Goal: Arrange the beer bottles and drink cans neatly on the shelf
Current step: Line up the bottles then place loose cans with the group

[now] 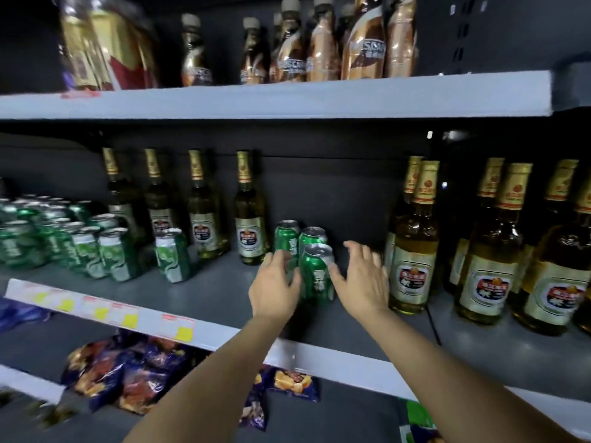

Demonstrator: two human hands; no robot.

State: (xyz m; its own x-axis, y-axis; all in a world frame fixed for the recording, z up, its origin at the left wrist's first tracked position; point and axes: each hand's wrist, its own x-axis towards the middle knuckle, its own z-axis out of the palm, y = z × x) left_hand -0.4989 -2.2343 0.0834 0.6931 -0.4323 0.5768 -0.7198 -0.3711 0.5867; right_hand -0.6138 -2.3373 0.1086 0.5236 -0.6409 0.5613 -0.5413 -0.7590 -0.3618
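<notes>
Three green drink cans stand close together in the middle of the grey shelf [208, 295]; the nearest can [316, 273] is in front, with two more cans [287, 235] behind it. My left hand [275, 289] is at the left of this group, fingers touching the cans. My right hand [361, 279] is spread open just right of the front can, its thumb near the can's side. Beer bottles [251, 225] with gold foil necks stand in a row at the back left. More beer bottles [412, 251] crowd the right side. A lone can [172, 254] stands further left.
Several green cans [80, 244] are packed at the far left of the shelf. The shelf above holds brown and gold bottles [319, 46]. Below, snack bags [128, 375] lie on the lower shelf. Price tags [128, 318] line the shelf's front edge.
</notes>
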